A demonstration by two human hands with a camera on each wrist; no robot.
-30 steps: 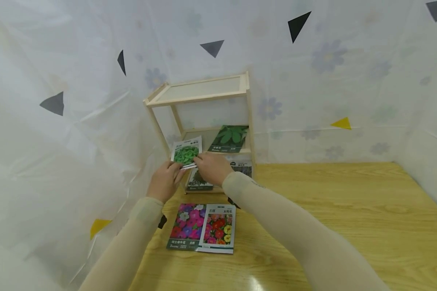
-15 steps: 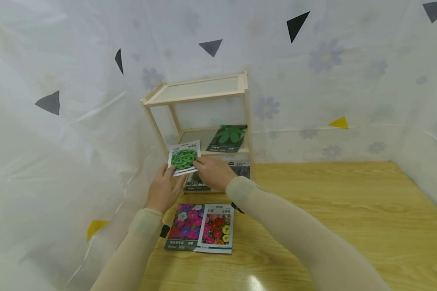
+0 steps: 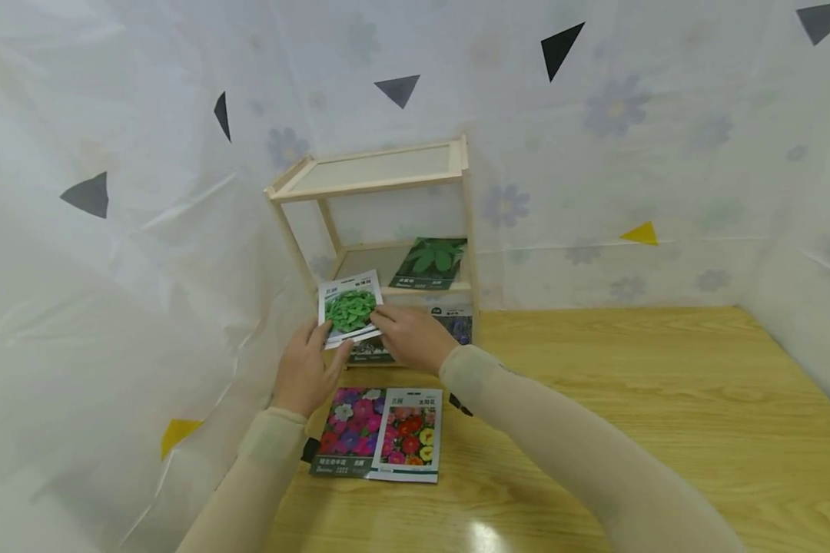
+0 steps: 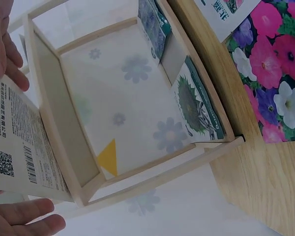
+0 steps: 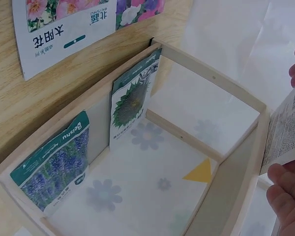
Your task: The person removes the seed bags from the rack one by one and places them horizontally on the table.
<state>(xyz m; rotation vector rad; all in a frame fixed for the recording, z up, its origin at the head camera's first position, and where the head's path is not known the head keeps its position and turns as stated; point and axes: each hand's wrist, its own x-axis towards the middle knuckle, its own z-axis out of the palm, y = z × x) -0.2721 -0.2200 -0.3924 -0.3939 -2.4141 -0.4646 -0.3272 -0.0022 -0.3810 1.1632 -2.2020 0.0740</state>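
Right hand (image 3: pixel 416 336) pinches the leafy packet (image 3: pixel 349 309), now lower; left hand (image 3: pixel 306 372) has loosened, fingers straighter

Seed packets (image 3: pixel 350 310): six are showing; hands (image 3: pixel 306 372): two are holding; wooden rack (image 3: pixel 380 167): one is standing; counter (image 3: pixel 629 399): one; triangles (image 3: pixel 560 50): five dark, two yellow.

Left forearm (image 3: pixel 249 476) and right forearm (image 3: pixel 560 438), both sleeved, angle in toward the green-leaf packet (image 3: pixel 349 307). Left hand (image 3: pixel 304 369): at the packet's near left corner, fingers mostly straight and touching its edge, thumb spread away from them. Right hand (image 3: pixel 415 338): at the packet's near right corner, back upward, fingers bent and pinching. Both wrists sit nearer the wearer than the packet.
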